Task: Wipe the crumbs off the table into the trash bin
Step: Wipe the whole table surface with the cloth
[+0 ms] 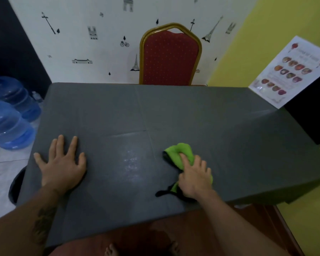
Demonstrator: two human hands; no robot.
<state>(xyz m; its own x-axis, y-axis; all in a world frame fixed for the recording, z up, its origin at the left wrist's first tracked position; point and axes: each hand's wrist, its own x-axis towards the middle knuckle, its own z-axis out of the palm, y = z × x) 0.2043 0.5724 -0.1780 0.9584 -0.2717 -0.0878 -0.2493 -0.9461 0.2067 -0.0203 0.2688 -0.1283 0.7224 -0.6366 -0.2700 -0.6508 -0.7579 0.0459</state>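
Bare toes (111, 251) peek in at the bottom middle of the frame, on a red-brown floor. Just above them is the near edge of the table (174, 111), which wears a dark gray cover and fills the middle of the frame.

On the lower left of the table, the left hand (62, 166) lies flat with its palm down and all fingers spread wide, holding nothing. On the lower right, the right hand (195, 177) presses down on a bunched green cloth (178, 153) with a black edge, fingers curled over it. Between the 2 hands is a pale, shiny patch (130, 161) with tiny white specks; I cannot tell if these are crumbs or wet marks.

A dark round bin (14, 185) sticks out from under the table's left edge, at the lower left.

At the top middle stands a red chair (169, 58) with a gold frame. 2 blue water jugs (9, 111) sit on the far left. A picture sheet (289, 72) hangs at the upper right.
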